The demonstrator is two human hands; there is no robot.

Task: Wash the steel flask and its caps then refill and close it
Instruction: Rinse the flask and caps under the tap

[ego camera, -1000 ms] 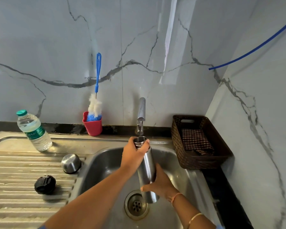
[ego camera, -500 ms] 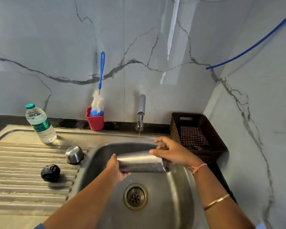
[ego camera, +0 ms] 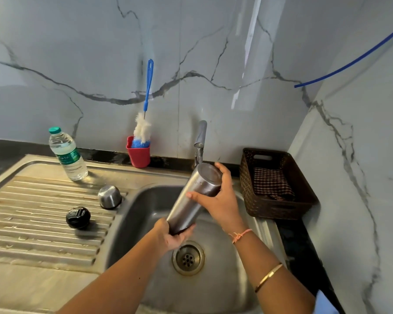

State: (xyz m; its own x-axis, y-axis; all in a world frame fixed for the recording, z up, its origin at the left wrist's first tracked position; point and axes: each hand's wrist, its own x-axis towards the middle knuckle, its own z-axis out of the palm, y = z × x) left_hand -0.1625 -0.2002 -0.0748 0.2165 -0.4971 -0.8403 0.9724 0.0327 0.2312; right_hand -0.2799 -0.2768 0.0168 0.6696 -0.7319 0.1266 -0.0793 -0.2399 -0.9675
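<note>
Step in hand: rinse of the steel flask [ego camera: 186, 209], judged from how it is held. Flask is tilted over the sink [ego camera: 145, 214], base up near the tap [ego camera: 201, 134], mouth end low. Left grip [ego camera: 173, 237] is cupped round the mouth end, palm seemingly over the opening. Right grip [ego camera: 220, 202] is wrapped round the upper body near the base. Both are grasping the flask, neither is released. Can't tell if the tap runs or how much water is in the flask.

Next move, likely: take the palm off, tip the mouth toward the drain [ego camera: 187, 259] and empty it with a firm hold, since wet steel is slippery. Caps look unwashed yet: steel cap [ego camera: 109, 197] and black cap [ego camera: 78, 217] lie on the ribbed drainboard surface [ego camera: 32, 225], well apart from the flask.

Containers: red cup [ego camera: 138, 155] holds the bottle brush [ego camera: 143, 129], bristles down. Wicker basket [ego camera: 279, 205] holds a checked cloth [ego camera: 270, 184]. Plastic water bottle [ego camera: 68, 155], capped, nearly full, stands upright on the drainboard; probable refill source
</note>
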